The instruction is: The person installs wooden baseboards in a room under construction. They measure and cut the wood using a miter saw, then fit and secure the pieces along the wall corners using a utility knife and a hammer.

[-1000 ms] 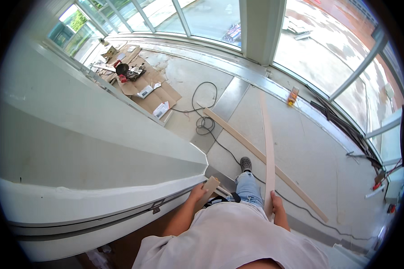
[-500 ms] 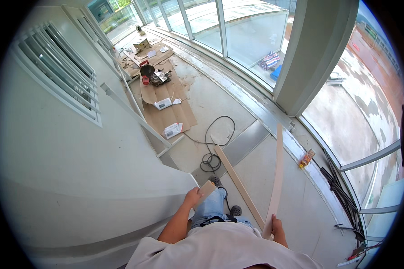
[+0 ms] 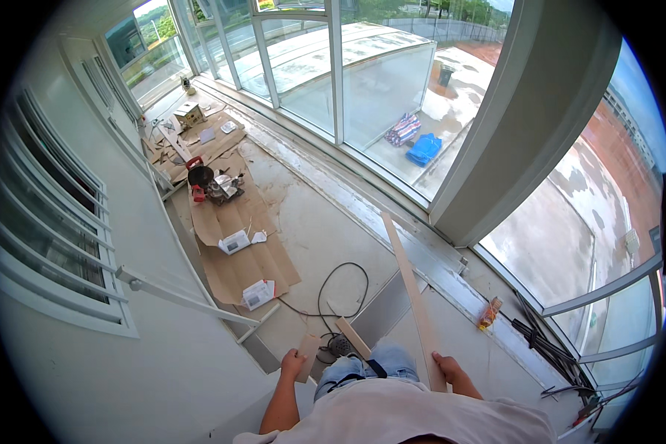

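My left hand (image 3: 292, 363) is closed around a short, flat, wood-coloured board piece (image 3: 308, 357), held low beside my left thigh. On the other side, my right hand (image 3: 447, 368) grips the near end of a long, thin, pale wood-coloured strip (image 3: 409, 288). The strip slants away from me; its far end appears over the metal floor track by the windows, and I cannot tell whether it touches. Between my hands, a second wood-coloured strip (image 3: 354, 338) shows only its far end, the rest hidden behind my legs.
A red and black power saw (image 3: 213, 185) stands on brown cardboard (image 3: 277, 268) at the left. A black cable (image 3: 367, 277) loops across the floor ahead. Dark pipes (image 3: 546, 340) and an orange package (image 3: 489, 314) lie by the right-hand windows. A white bar (image 3: 192, 302) slants from the left wall.
My view has moved forward and tilted up, bringing the cardboard and cable nearer. Both hands still hold their pieces. My legs now cover most of the second strip.
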Motion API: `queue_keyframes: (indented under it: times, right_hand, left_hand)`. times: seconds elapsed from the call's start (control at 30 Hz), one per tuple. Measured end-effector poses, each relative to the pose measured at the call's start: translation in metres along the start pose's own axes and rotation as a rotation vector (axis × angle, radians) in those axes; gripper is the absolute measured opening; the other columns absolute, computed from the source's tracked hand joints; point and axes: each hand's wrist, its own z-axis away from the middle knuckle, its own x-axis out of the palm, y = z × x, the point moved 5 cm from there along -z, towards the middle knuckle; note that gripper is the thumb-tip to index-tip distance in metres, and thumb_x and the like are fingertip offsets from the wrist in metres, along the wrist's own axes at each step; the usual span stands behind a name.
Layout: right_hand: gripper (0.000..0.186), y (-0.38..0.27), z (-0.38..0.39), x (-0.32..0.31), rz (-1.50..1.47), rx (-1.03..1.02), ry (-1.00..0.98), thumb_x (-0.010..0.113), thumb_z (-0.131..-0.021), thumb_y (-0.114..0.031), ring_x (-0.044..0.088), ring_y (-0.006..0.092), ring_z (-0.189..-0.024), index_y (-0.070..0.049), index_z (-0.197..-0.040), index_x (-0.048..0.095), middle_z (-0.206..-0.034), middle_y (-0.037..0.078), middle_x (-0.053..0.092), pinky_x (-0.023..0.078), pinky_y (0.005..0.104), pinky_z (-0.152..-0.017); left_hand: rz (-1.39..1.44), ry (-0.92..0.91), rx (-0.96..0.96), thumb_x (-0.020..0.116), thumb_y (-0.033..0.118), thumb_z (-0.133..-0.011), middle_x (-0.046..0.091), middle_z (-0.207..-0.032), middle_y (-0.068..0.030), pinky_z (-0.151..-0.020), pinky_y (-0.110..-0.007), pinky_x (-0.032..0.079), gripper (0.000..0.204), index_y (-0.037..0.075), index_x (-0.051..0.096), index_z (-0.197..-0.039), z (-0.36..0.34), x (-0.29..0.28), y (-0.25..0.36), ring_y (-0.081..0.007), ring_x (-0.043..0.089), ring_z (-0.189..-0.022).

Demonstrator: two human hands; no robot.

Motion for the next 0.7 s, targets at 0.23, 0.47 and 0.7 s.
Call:
queue_keyframes:
  times: [0.23, 0.47, 0.7]
  right_hand:
    - [0.077, -0.137, -0.016, 0.064, 0.187, 0.004, -0.09, 0.062, -0.096, -0.058, 0.066, 0.0327, -0.109, 0.013, -0.124, 0.063, -0.126, 0.023, 0.066, 0.05, 0.0441, -0.095]
    - [0.073, -0.358, -0.129, 0.114, 0.523, -0.343, 0.023, 0.063, -0.092, -0.058, 0.072, 0.0376, -0.093, 0.015, -0.1, 0.071, -0.098, 0.03, 0.072, 0.054, 0.0442, -0.083]
    - [0.07, -0.626, -0.172, 0.224, 0.75, -0.638, 0.043, 0.067, -0.089, -0.056, 0.072, 0.0358, -0.083, 0.013, -0.093, 0.071, -0.086, 0.027, 0.072, 0.053, 0.0456, -0.074]
  left_hand:
    - [0.136, 0.034, -0.217, 0.081, 0.026, -0.08, 0.073, -0.101, -0.0187, -0.085, -0.042, 0.054, 0.042, -0.001, 0.07, -0.109, -0.087, -0.054, 0.009, -0.0309, 0.071, -0.092]
    - [0.035, -0.008, -0.417, 0.082, 0.031, -0.078, 0.072, -0.11, -0.0213, -0.092, -0.043, 0.053, 0.048, 0.001, 0.07, -0.113, -0.152, -0.034, -0.018, -0.0353, 0.069, -0.104]
    - [0.105, 0.1, -0.422, 0.079, 0.036, -0.081, 0.071, -0.114, -0.0213, -0.093, -0.043, 0.052, 0.053, 0.0, 0.068, -0.119, -0.238, -0.112, 0.116, -0.0352, 0.068, -0.107]
